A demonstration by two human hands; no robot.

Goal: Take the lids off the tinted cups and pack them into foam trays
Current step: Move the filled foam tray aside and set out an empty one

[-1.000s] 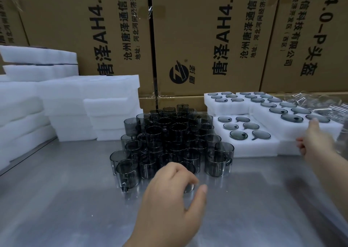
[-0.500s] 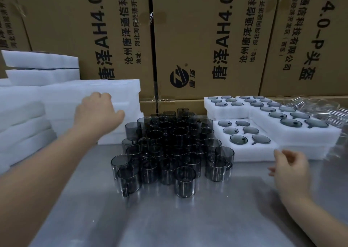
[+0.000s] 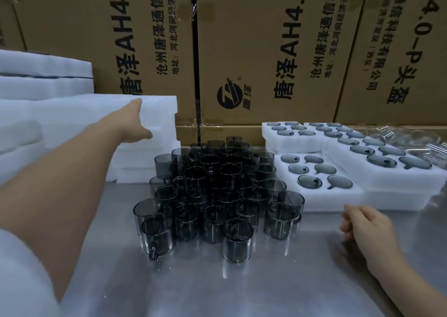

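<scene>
Nearest, the right hand (image 3: 364, 222) hovers just above the steel counter (image 3: 290, 280), fingers loosely curled and empty, touching nothing, just in front of the filled foam tray (image 3: 321, 196).

Between the arms stands the cluster of tinted cups (image 3: 217, 191), packed rim to rim and apparently stacked in tiers toward the back. They look like thin smoked glass with small side handles: light, stiff, smooth enough to slip, and likely to chip if knocked against a neighbour. The front cup (image 3: 237, 240) stands slightly apart from the rest, so I would take that one first, gripping around the wall or by the handle rather than reaching into the pile (pulling a middle one could topple those above it). I cannot see lids on any of these cups.

To the right, several foam trays already hold tinted round pieces (image 3: 310, 182) in their pockets, apparently the lids.

Farther back on the left, the left hand (image 3: 135, 123) reaches to the stack of blank foam trays (image 3: 154, 113), its fingers spread flat against the top tray's edge and thumb below, touching but not clearly closed on it. Foam this thick should be very light and soft, easily dented by a pinch; both edges are the better hold. Cardboard cartons (image 3: 266, 51) wall off the back.
</scene>
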